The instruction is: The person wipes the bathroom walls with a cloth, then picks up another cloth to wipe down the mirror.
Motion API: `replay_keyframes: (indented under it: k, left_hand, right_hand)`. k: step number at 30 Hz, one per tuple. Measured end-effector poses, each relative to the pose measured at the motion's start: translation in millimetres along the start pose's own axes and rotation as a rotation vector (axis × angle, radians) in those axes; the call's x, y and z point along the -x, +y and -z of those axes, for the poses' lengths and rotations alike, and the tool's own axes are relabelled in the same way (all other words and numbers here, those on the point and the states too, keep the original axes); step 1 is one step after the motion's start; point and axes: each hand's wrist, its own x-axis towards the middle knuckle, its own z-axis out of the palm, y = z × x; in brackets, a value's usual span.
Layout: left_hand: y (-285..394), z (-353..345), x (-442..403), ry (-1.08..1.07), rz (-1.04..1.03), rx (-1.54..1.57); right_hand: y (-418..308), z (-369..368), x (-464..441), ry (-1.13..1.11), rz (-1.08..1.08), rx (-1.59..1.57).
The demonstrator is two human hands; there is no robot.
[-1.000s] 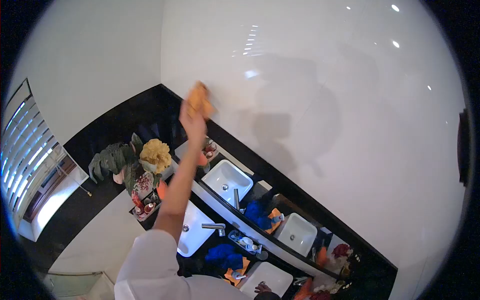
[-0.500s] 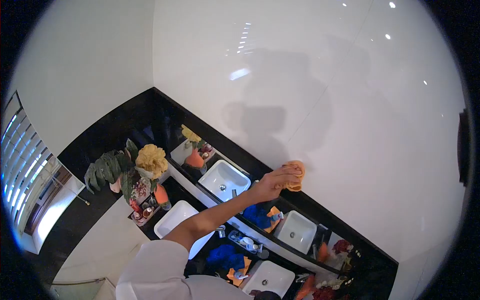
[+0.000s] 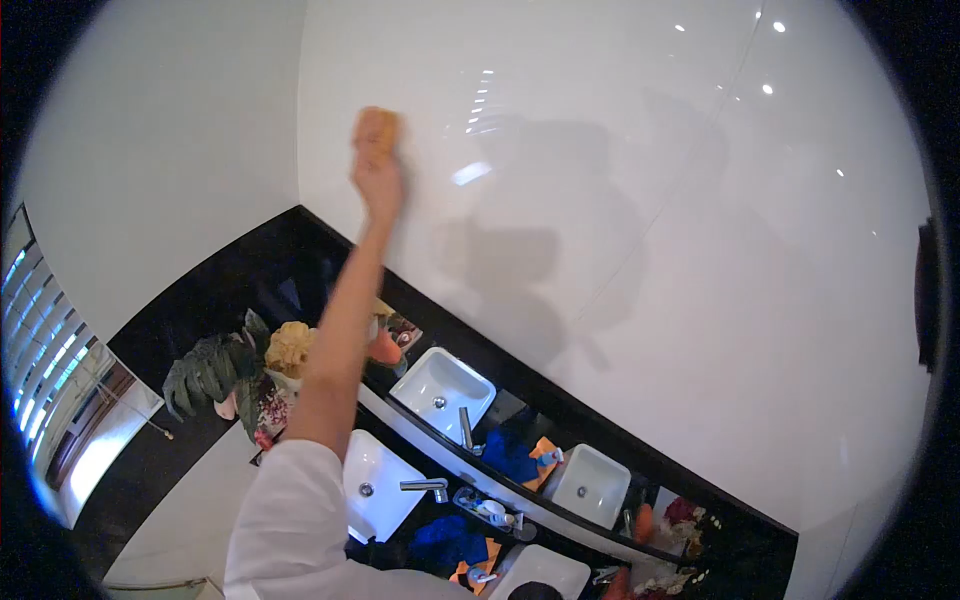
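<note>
My left hand [image 3: 375,165] is raised against the glossy white wall [image 3: 680,300], close to the corner. It is closed around a folded orange cloth [image 3: 382,128], pressed flat on the surface; motion blurs the fingers a little. My left forearm stretches up from a white sleeve, passing in front of the flowers and the dark ledge. No part of my right hand can be made out.
Below are a white basin [image 3: 380,485] with a faucet [image 3: 428,488], a second basin [image 3: 545,573], a blue cloth [image 3: 448,540], an orange cloth [image 3: 478,572] and a tray of bottles [image 3: 492,512]. A mirror strip reflects them. Leafy flowers [image 3: 290,348] stand left, beside a blind [image 3: 45,330].
My left hand has swept the orange cloth up and to the left along the wall, from just above the black ledge to near the corner. The view has tilted slightly upward.
</note>
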Motion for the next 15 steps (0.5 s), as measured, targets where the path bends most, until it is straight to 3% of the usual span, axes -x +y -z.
replay_keyframes:
  k: [1,3,6,8,9,11,13,15]
  left_hand:
    - [46.3,-2.8,26.7,-0.123,0.130,0.103]
    - [97.5,-9.6,95.8,-0.342,-0.024,0.182]
    - [140.1,3.2,196.6,-0.827,-0.245,0.664]
    - [155.2,28.7,230.6,-1.040,-0.216,0.541]
    - [154.1,29.3,223.6,-1.031,-0.224,0.542]
    - [146.5,37.5,196.0,-1.063,0.269,1.181]
    - [122.5,55.0,139.0,-0.945,0.783,0.917]
    - [78.8,51.5,69.2,-0.483,0.684,0.746]
  right_hand:
    - [-4.7,-2.4,-2.6,0.002,0.017,-0.005]
    - [-23.3,0.7,-7.5,0.002,0.038,-0.002]
    - [-52.3,-15.1,-20.2,-0.028,0.104,-0.018]
    - [-61.3,-37.1,-24.8,-0.073,0.142,-0.035]
    - [-69.2,-49.0,-31.3,-0.102,0.169,-0.046]
    - [-80.9,-67.7,-35.2,-0.146,0.187,-0.054]
    - [-86.6,-90.0,-39.3,-0.196,0.189,-0.063]
    - [-89.4,-109.2,-39.7,-0.239,0.183,-0.070]
